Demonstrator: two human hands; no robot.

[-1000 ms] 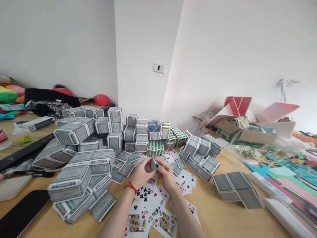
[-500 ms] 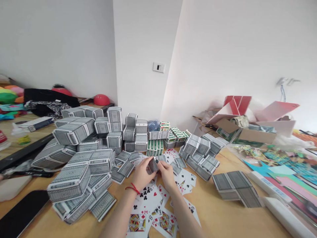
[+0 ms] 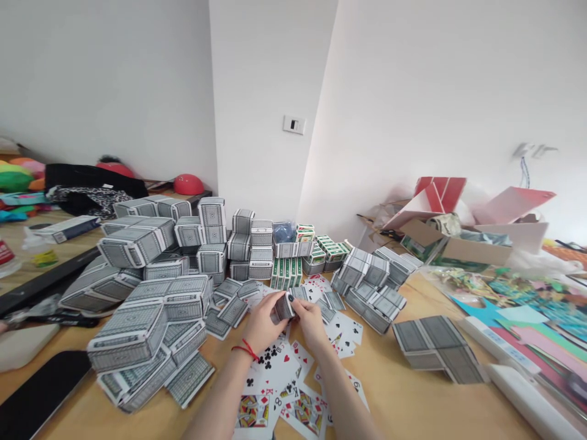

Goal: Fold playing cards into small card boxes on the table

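Between my two hands is a small folded playing-card block (image 3: 284, 307) with a grey patterned back. My left hand (image 3: 265, 321), with a red cord at the wrist, grips it from the left. My right hand (image 3: 308, 318) pinches its right side with closed fingers. Under and around my forearms lie loose face-up playing cards (image 3: 275, 373). Face-down cards (image 3: 233, 311) are scattered left of my left hand. Beyond my hands stand green-and-white card boxes (image 3: 287, 273) in a row.
Stacked blocks of folded cards (image 3: 137, 330) fill the left side. More card blocks (image 3: 371, 287) stand at the right, with another joined card piece (image 3: 435, 345) nearer me. Coloured paper sheets (image 3: 527, 342), a white bar (image 3: 532, 397) and an open cardboard box (image 3: 477, 250) lie farther right.
The card block has turned slightly between my fingers, showing more of its white edge. Both hands stay in almost the same place; the surroundings are unchanged.
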